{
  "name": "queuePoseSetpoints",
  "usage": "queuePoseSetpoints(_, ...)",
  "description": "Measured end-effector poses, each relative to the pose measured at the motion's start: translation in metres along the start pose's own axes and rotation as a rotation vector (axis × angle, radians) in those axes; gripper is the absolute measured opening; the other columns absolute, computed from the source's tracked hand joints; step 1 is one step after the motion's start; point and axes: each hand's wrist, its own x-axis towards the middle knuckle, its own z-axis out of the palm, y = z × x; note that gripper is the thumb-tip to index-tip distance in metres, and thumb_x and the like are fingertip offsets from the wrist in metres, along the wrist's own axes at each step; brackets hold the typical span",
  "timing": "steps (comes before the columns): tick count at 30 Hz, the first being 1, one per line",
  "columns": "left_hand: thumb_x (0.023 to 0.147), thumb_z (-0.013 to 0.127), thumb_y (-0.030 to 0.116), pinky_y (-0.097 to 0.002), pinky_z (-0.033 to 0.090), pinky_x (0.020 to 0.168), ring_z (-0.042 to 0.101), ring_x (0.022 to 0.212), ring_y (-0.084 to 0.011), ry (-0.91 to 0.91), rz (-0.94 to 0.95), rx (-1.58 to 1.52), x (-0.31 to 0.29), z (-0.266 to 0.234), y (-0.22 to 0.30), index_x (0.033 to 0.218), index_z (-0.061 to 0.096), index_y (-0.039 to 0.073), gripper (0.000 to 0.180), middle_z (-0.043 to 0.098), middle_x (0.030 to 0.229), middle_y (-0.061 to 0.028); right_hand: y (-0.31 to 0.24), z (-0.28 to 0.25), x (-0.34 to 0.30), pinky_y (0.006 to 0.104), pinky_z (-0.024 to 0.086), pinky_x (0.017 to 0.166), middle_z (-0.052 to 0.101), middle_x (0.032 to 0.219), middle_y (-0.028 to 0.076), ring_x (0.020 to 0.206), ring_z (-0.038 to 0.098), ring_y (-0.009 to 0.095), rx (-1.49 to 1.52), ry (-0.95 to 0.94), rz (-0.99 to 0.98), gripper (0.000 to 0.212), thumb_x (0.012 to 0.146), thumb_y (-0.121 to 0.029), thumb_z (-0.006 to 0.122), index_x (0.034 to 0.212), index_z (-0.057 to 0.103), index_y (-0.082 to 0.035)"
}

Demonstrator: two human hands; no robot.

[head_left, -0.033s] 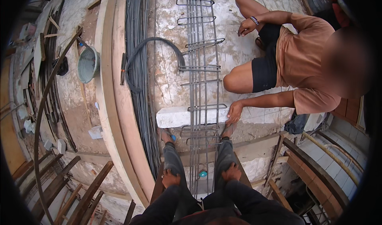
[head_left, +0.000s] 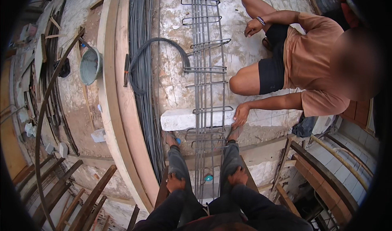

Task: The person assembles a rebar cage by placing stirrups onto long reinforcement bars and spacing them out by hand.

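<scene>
My left hand rests on my left knee, its fingers loosely spread over the trouser cloth. On the other knee lies my right hand, also with fingers apart and nothing in it. Between my legs runs a long cage of steel rebar with bent stirrups along it, stretching away from me. It crosses a white block just beyond my feet. A co-worker in an orange shirt squats to the right; that person's lower hand hangs by the block's right end.
Left of the cage lie a bundle of thin steel bars, a coil of wire, pincers and long wooden boards. A grey bucket stands beyond them. Timber beams project over a drop at lower left; more timber lies lower right.
</scene>
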Motion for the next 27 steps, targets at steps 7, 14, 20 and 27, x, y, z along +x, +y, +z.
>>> queuePoseSetpoints(7,0.072,0.066,0.036,-0.0464,0.047,0.094,0.053,0.116,-0.0379,0.017,-0.028,0.024,0.016,-0.015,0.005,0.123,0.054,0.005,0.061,0.050,0.134,-0.0150,-0.005,-0.014,0.014,0.0437,0.050,0.088,0.045,0.138,0.022,0.108,0.060,0.039,0.001,0.019,-0.021,0.086,0.073,-0.047,0.068,0.139,0.035,-0.002)
queuePoseSetpoints(14,0.072,0.068,0.036,-0.0453,0.048,0.092,0.055,0.114,-0.0363,0.019,-0.037,0.018,0.018,-0.020,0.011,0.123,0.055,0.005,0.060,0.050,0.133,-0.0136,-0.004,-0.028,0.018,0.0404,0.049,0.092,0.051,0.130,0.023,0.114,0.057,0.035,-0.005,-0.022,-0.018,0.084,0.075,-0.049,0.065,0.137,0.037,0.000)
queuePoseSetpoints(20,0.073,0.068,0.035,-0.0457,0.049,0.090,0.056,0.111,-0.0362,0.059,-0.001,0.030,0.014,-0.012,0.009,0.120,0.056,0.005,0.057,0.051,0.131,-0.0127,0.000,-0.019,0.016,0.0417,0.049,0.091,0.053,0.126,0.023,0.112,0.058,0.036,0.024,0.040,-0.050,0.079,0.074,-0.047,0.066,0.134,0.042,-0.002)
queuePoseSetpoints(27,0.072,0.068,0.034,-0.0458,0.048,0.092,0.055,0.113,-0.0362,0.025,-0.006,0.020,0.016,-0.010,0.010,0.121,0.055,0.005,0.058,0.051,0.131,-0.0131,-0.006,-0.019,0.014,0.0443,0.051,0.088,0.044,0.138,0.024,0.106,0.061,0.040,-0.017,0.038,-0.048,0.079,0.075,-0.043,0.066,0.136,0.038,-0.002)
